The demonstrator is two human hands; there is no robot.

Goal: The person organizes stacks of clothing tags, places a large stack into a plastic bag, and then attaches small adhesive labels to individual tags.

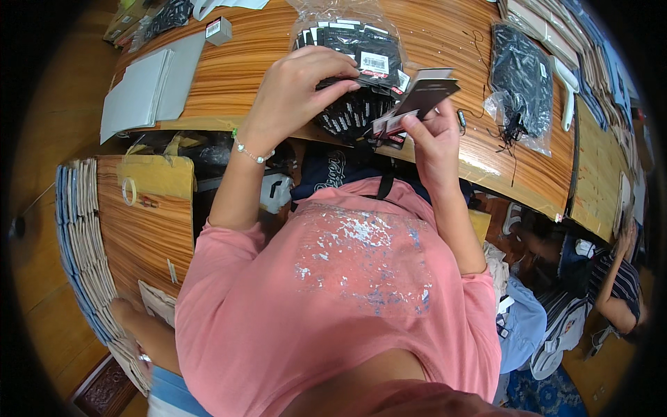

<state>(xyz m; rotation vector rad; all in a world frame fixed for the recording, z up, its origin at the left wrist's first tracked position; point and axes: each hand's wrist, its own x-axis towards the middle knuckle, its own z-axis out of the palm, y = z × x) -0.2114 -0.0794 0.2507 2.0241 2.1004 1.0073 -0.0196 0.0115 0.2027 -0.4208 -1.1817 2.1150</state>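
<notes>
My right hand holds a small fan of black hang tags between thumb and fingers, raised over the table's near edge. Left of it, my left hand bends in a pinch at the edge of a pile of black hang tags. Its thumb and fingertips close on a tag there; how many they grip is hidden. The pile lies in an opened clear plastic bag, and one tag on top bears a white barcode label. More black tags with small white print spread below the fingers.
Grey-white sheets and a small box lie to the left. At right are a bagged black bundle, a white handled tool and folded garments. Another person sits at far right; folded clothes line a left-hand table.
</notes>
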